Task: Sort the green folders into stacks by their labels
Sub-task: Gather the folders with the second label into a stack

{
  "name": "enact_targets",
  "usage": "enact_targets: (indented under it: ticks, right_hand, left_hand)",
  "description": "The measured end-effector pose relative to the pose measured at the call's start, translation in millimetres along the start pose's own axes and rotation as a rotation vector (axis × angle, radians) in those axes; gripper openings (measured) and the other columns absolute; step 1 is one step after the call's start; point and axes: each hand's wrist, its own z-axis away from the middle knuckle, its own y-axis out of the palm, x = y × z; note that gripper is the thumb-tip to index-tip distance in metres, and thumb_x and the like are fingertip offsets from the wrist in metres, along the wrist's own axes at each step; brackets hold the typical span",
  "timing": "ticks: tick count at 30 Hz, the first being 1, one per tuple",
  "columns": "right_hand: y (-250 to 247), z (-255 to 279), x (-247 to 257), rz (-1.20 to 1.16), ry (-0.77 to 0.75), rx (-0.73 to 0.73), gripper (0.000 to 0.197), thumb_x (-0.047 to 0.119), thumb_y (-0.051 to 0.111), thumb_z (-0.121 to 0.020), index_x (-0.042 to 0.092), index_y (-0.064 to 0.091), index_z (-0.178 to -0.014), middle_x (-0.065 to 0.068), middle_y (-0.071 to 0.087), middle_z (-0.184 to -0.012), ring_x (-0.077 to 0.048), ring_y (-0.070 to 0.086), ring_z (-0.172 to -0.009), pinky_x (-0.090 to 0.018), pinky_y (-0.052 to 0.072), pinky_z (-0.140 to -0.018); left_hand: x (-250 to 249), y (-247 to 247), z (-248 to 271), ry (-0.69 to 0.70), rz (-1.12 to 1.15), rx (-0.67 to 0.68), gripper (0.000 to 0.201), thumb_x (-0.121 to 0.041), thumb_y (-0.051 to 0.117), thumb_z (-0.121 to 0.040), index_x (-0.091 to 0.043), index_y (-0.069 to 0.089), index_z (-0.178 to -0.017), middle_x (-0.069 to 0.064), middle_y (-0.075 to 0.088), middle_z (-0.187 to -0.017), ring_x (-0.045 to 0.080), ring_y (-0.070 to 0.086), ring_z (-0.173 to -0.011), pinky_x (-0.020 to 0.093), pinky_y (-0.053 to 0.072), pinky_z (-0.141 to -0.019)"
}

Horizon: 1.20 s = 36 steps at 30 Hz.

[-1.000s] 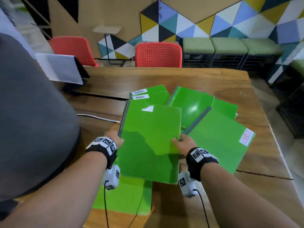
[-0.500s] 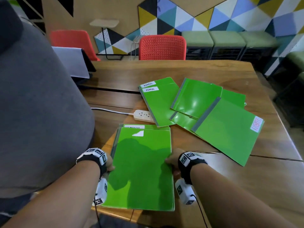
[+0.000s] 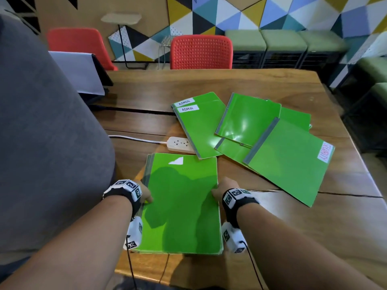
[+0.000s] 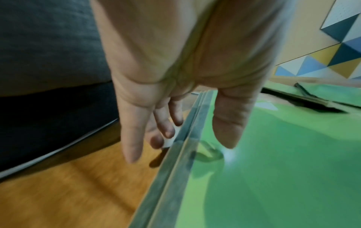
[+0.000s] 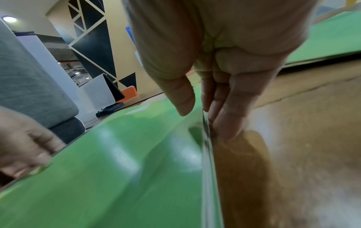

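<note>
The left hand [image 3: 144,194] and right hand [image 3: 222,188] press straight fingers [image 4: 131,138] on the side edges of the near stack [image 3: 182,206], flat on the tabletop [image 3: 272,237], probably squaring it; next comes reaching for the loose folders [image 3: 289,162].

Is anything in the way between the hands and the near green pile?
Nothing visible. The left hand is at the pile: thumb over the top, fingers against its left edge. The right hand is the same at the right edge. The power strip lies past the far edge, out of the way.
</note>
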Motion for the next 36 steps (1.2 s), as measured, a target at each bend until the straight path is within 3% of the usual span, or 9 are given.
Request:
enact_targets:
  ticks: [5,9,13,16,18,21,26,32,36]
  right_hand:
    - [-45.8,-10.7,-7.1,0.062,-0.031,-0.100,0.023,0.020,0.051,-0.091,0.008,0.059,-0.073,-0.013,0.065,-0.093,-0.028,0.056,-0.080,-0.031,0.050,-0.073]
    - [-91.8,-26.5,-29.4,0.055,-0.002,-0.199,0.027,0.020,0.052,-0.092,0.001,0.068,-0.102,-0.014,0.069,-0.100,-0.028,0.061,-0.079,-0.030,0.052,-0.068]
    - [-131.0,-41.8,-70.9,0.038,0.060,-0.266,0.024,0.026,0.053,-0.090,0.007,0.067,-0.094,-0.013,0.066,-0.097,-0.029,0.060,-0.079,-0.032,0.053,-0.072]
    - [-153.3,-57.2,-111.7,0.017,0.204,-0.305,0.041,0.036,0.053,-0.090,0.009,0.061,-0.120,-0.016,0.054,-0.125,-0.033,0.060,-0.106,-0.038,0.051,-0.091]
    - [-161.7,-66.9,-139.3,-0.028,0.313,-0.324,0.048,0.039,0.057,-0.087,0.011,0.055,-0.127,-0.016,0.050,-0.128,-0.035,0.056,-0.112,-0.041,0.050,-0.094]
    - [-166.9,-80.9,-172.9,-0.104,0.470,-0.322,0.053,0.042,0.064,-0.079,0.019,0.050,-0.125,-0.015,0.046,-0.123,-0.039,0.053,-0.111,-0.049,0.049,-0.094]
    - [-170.5,-100.8,-213.0,-0.192,0.644,-0.267,0.069,0.052,0.073,-0.069,0.030,0.039,-0.125,-0.015,0.018,-0.150,-0.051,0.025,-0.132,-0.068,0.031,-0.102]
    - [-188.4,-123.9,-219.7,-0.292,0.559,-0.309,0.091,0.042,0.075,-0.075,0.045,0.018,-0.145,-0.016,0.011,-0.152,-0.047,0.015,-0.138,-0.063,0.028,-0.106]
    - [-194.6,-137.1,-214.4,-0.333,0.505,-0.349,0.093,0.036,0.075,-0.076,0.048,0.015,-0.145,-0.019,0.010,-0.153,-0.044,0.017,-0.137,-0.063,0.032,-0.103]
  left_hand:
    - [-38.2,-40.1,-44.0,0.087,0.027,-0.130,0.064,-0.041,0.077,-0.061,-0.018,0.064,-0.119,0.002,0.064,-0.094,0.025,0.068,-0.098,0.035,0.056,-0.086]
    - [-101.8,-71.1,-40.5,0.243,0.046,-0.208,0.037,-0.044,0.056,-0.077,-0.012,0.060,-0.097,0.011,0.067,-0.111,0.029,0.062,-0.091,0.033,0.050,-0.078]
    - [-170.0,-84.6,-20.2,0.361,0.134,-0.247,0.037,-0.030,0.055,-0.092,-0.003,0.064,-0.116,0.012,0.065,-0.119,0.032,0.060,-0.112,0.035,0.047,-0.086]
    - [-217.0,-86.8,-16.6,0.377,0.229,-0.262,0.047,-0.027,0.056,-0.093,-0.002,0.055,-0.132,0.017,0.054,-0.139,0.032,0.052,-0.127,0.036,0.042,-0.104]
    - [-245.9,-83.0,-22.6,0.399,0.300,-0.269,0.053,-0.027,0.058,-0.093,-0.005,0.048,-0.140,0.014,0.049,-0.146,0.031,0.049,-0.132,0.036,0.040,-0.109]
    - [-284.0,-74.0,-31.3,0.430,0.367,-0.241,0.053,-0.026,0.059,-0.093,-0.006,0.046,-0.140,0.014,0.053,-0.140,0.033,0.055,-0.123,0.037,0.045,-0.100]
    - [-327.4,-62.0,-51.1,0.382,0.403,-0.304,0.067,-0.029,0.067,-0.087,-0.012,0.040,-0.146,0.017,0.048,-0.142,0.034,0.056,-0.120,0.039,0.049,-0.094]
    - [-354.9,-60.9,-66.5,0.226,0.287,-0.281,0.093,-0.018,0.081,-0.072,-0.012,0.026,-0.148,0.019,0.051,-0.134,0.039,0.055,-0.120,0.044,0.050,-0.093]
    - [-361.2,-61.7,-75.7,0.235,0.254,-0.241,0.064,-0.010,0.069,-0.080,-0.005,0.041,-0.136,0.019,0.058,-0.127,0.038,0.058,-0.114,0.042,0.051,-0.089]
